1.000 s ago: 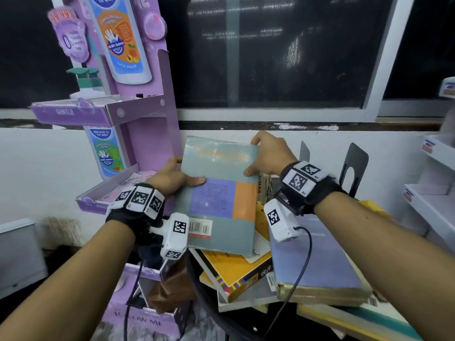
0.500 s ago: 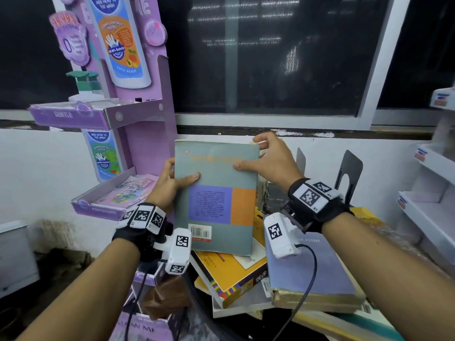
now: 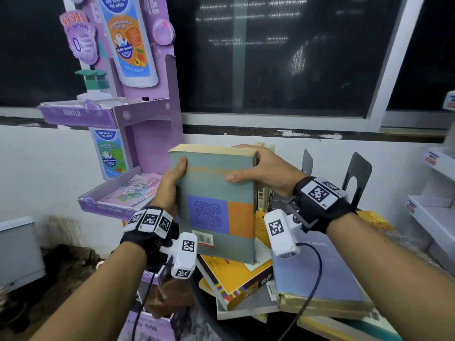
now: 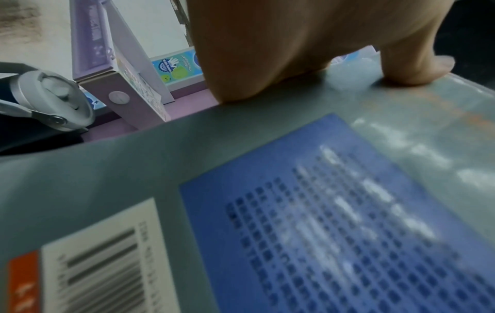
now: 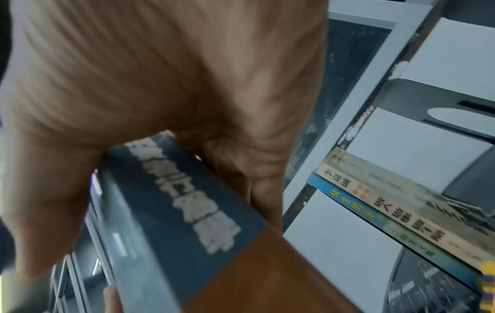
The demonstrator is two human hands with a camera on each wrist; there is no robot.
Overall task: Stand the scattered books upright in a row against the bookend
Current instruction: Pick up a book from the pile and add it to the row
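Black wrist straps (image 3: pixel 320 205) carry white marker-tagged camera blocks (image 3: pixel 280 232) — black cable (image 3: pixel 312 286) trailing; bare forearms.

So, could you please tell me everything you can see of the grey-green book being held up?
The grey-green book is a thick paperback, held nearly upright above the pile. Its glossy cover shows a purple text panel, an orange block and a barcode sticker; the page edges look yellowed. The left hand grips its left edge, the right hand its top right corner.
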